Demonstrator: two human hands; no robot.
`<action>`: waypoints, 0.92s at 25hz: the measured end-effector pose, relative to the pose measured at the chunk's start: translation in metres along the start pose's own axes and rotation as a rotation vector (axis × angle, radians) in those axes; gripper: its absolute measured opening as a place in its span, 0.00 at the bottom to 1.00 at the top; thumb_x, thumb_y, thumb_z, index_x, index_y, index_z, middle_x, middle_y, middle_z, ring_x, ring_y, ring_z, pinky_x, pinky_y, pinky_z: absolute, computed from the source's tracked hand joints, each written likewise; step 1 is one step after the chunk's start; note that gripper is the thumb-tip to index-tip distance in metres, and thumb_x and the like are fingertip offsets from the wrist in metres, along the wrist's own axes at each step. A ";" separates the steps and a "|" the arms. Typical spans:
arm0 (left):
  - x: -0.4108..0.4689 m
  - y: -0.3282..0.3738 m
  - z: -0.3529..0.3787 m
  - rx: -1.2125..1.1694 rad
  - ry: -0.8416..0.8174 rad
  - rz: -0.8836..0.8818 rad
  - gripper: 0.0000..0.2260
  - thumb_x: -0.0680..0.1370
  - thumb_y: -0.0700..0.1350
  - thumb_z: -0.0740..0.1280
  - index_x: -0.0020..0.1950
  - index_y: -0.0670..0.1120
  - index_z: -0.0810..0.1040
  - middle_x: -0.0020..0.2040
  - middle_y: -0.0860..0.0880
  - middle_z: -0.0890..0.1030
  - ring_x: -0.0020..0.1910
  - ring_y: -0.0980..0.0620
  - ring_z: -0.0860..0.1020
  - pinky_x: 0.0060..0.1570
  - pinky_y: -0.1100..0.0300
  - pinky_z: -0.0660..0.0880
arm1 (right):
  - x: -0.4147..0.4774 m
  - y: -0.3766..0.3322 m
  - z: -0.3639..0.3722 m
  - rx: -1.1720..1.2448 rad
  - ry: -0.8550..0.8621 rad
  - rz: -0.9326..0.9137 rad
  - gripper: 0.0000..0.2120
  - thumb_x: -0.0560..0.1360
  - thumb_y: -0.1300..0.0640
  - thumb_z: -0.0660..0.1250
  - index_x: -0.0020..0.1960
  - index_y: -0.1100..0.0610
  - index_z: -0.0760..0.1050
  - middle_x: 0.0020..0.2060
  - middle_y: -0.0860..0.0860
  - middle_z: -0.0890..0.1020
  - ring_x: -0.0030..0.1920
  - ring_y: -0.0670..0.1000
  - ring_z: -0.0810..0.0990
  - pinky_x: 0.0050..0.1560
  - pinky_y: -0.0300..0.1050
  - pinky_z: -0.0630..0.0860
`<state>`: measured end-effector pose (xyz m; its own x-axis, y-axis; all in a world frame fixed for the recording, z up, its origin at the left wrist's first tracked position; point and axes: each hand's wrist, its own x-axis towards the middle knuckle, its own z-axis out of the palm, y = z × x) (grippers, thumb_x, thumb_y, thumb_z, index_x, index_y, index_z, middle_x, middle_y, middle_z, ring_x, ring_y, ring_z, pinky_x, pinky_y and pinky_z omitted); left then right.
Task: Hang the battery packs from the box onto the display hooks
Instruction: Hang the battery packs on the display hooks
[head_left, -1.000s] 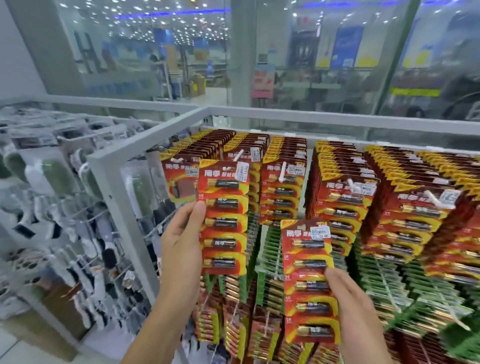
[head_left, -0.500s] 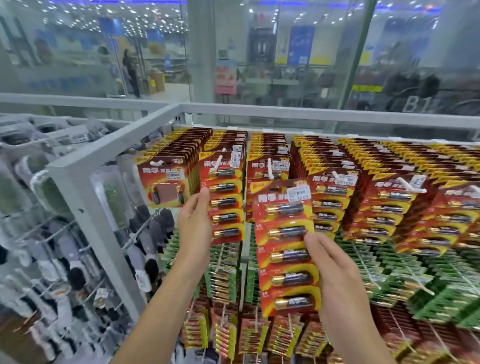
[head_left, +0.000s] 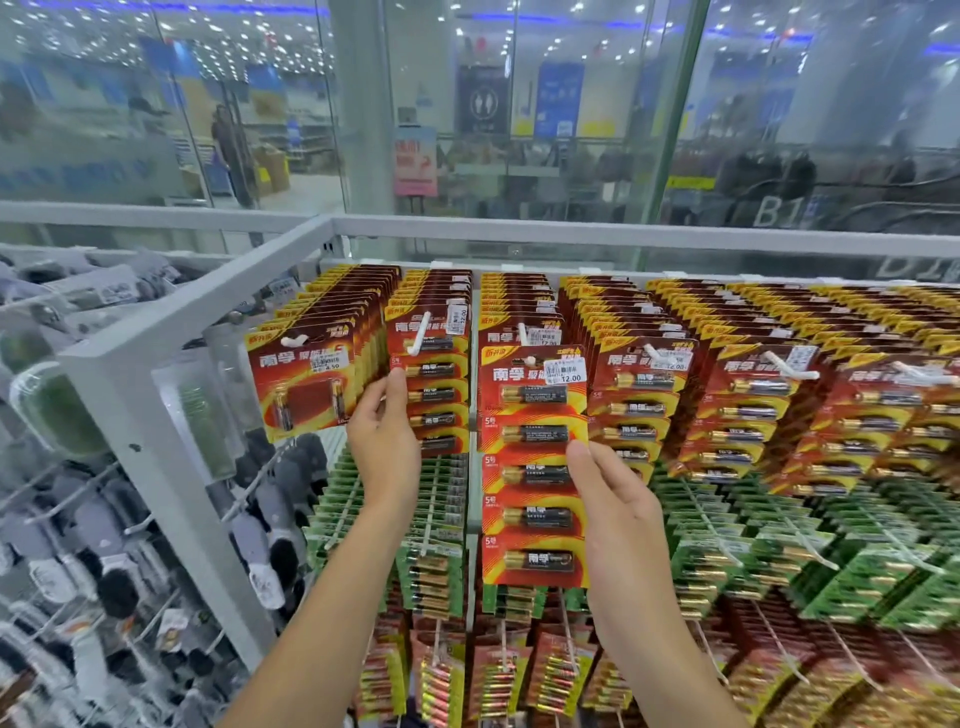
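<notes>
The right hand (head_left: 618, 525) grips a tall red battery pack (head_left: 532, 467) by its right edge, thumb on the front about level with the second of its five batteries, the other fingers hidden behind the card. The pack hangs upright in front of the third column of the top row, and at its twelve o'clock the white tip of a hook (head_left: 530, 359) shows through the hang hole, so the card sits at the very front of that hook. At about ten o'clock from this hand, the left hand (head_left: 387, 436) is raised to a second pack (head_left: 431, 389) of the same kind, which hangs at the front of the next hook over. Its thumb lies against the card's lower left edge and the fingers curl just beside and behind it. It seems a light pinch, though how firm I cannot tell. At nine o'clock from the left hand a small pack (head_left: 306, 384) with two batteries hangs tilted at the front of the first column. At three o'clock from the right hand, rows of red packs (head_left: 753, 395) fill the top row, and below them, toward five o'clock, hang green packs (head_left: 779, 545). A white frame (head_left: 171, 332) bounds the display at nine o'clock, and a glass wall (head_left: 519, 104) stands beyond it at twelve.
</notes>
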<state>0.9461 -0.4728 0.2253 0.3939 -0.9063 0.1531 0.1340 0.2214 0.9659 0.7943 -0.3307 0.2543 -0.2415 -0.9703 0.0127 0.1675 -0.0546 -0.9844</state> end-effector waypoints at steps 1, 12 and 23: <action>0.000 0.000 -0.001 0.011 -0.005 0.014 0.12 0.83 0.59 0.64 0.58 0.55 0.82 0.55 0.48 0.85 0.56 0.54 0.81 0.61 0.59 0.75 | 0.004 0.000 0.004 0.012 0.017 0.001 0.14 0.84 0.46 0.61 0.50 0.45 0.85 0.49 0.58 0.86 0.52 0.62 0.85 0.55 0.64 0.82; 0.000 -0.003 -0.004 0.069 0.028 0.066 0.11 0.85 0.53 0.64 0.64 0.50 0.80 0.56 0.56 0.83 0.57 0.62 0.79 0.46 0.79 0.71 | 0.081 0.029 0.022 -0.112 0.197 -0.087 0.18 0.83 0.41 0.61 0.65 0.50 0.80 0.47 0.41 0.83 0.49 0.44 0.80 0.53 0.41 0.76; -0.052 -0.020 -0.054 0.113 -0.002 0.020 0.09 0.85 0.51 0.64 0.62 0.54 0.81 0.58 0.56 0.84 0.60 0.57 0.81 0.64 0.53 0.76 | 0.052 0.055 0.009 -0.187 0.160 -0.053 0.17 0.83 0.44 0.63 0.70 0.46 0.74 0.61 0.35 0.78 0.62 0.35 0.75 0.56 0.32 0.71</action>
<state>0.9724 -0.4109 0.1863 0.3932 -0.9031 0.1728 0.0232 0.1976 0.9800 0.8000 -0.3864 0.2023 -0.3964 -0.9166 0.0516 -0.0259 -0.0450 -0.9986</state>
